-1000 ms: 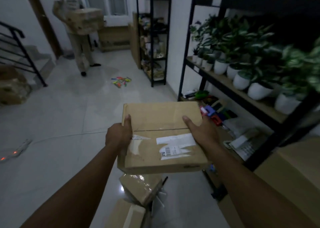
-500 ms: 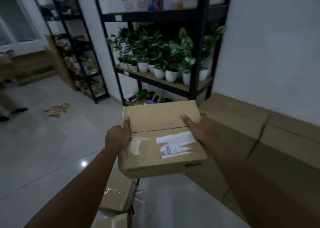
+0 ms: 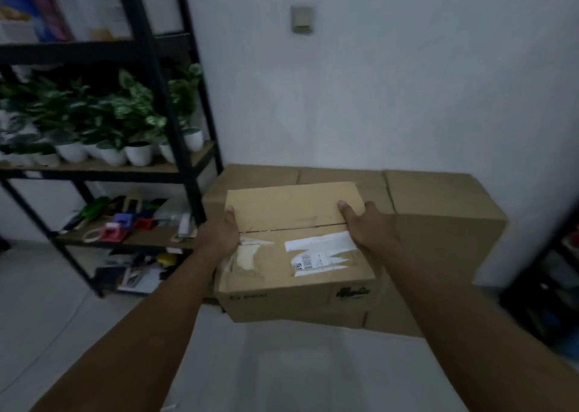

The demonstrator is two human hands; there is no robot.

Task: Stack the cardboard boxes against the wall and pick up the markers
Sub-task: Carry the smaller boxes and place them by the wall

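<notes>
Dim room, bluish light. Plain white wall (image 3: 407,98) ahead carried a small grey switch plate (image 3: 302,19). Floor (image 3: 47,311) was pale tile with a faint sheen. Black metal rack (image 3: 163,104) stood left against the wall: potted plants (image 3: 103,120) in white pots on the middle shelf, coloured clutter (image 3: 125,223) below. A second dark rack (image 3: 551,286) showed at the right edge, blurred.

Your held cardboard box (image 3: 294,248) hides the fingers beneath it and part of the larger boxes (image 3: 438,220) behind. Its torn label (image 3: 316,252) is unreadable. The left shelf (image 3: 103,167) runs off-frame, clutter blurred.
</notes>
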